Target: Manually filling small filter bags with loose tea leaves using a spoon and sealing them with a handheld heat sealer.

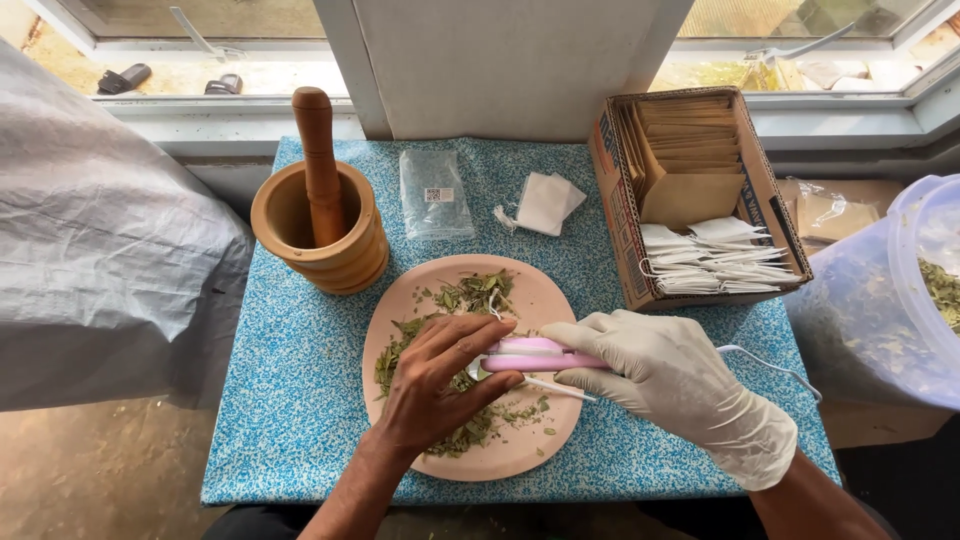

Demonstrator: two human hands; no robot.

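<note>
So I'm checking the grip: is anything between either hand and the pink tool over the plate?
Nothing visible: the left hand and the gloved right hand both touch the pink tool directly, above the plate.

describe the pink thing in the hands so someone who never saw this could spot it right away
On the blue speckled table, find the round pink plate of crushed green leaves. Above it, the bare left hand and gloved right hand hold a slim pink handheld device. It alone is glossy pink plastic with a white cord.

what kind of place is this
Probably a small home workbench for packing dried herbs by a window: a plate of crushed leaves, a wooden mortar, and a cardboard box of small bags.
</note>
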